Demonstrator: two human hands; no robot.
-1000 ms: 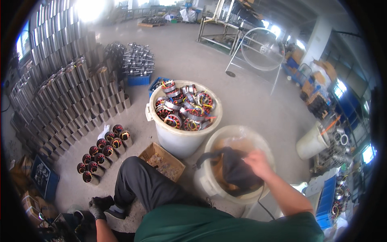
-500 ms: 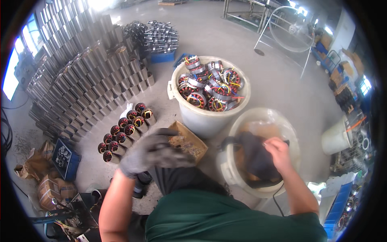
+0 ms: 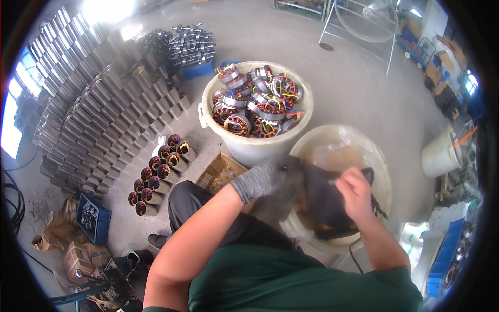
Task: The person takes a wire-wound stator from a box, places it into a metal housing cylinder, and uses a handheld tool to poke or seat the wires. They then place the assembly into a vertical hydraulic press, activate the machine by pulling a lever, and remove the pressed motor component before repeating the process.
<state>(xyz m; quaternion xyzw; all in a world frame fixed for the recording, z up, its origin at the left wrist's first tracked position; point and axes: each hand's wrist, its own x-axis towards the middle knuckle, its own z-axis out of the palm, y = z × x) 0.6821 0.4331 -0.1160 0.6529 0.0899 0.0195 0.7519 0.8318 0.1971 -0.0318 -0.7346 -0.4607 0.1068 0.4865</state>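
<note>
My left hand wears a grey knit glove with dark fingers and reaches right, to the near side of a white tub. Its fingers are smeared by motion, so their grip does not show. A crumpled black cloth thing, perhaps a bag, lies over the tub's opening, with brown material beneath it. Bare and closed, my right hand is held over the right part of the black cloth. A small pale bit shows at its fingertips, too small to name.
A white bucket heaped with wound motor stators stands ahead. Metal tubes holding stators stand in rows at left, before tall stacks of steel tubes. A cardboard box lies between my knees and the bucket. A fan stands far right.
My left hand has swung right, from above the cardboard box to beside the black cloth. The right hand stays over the tub, its fingers more curled. The whole view has shifted slightly.
</note>
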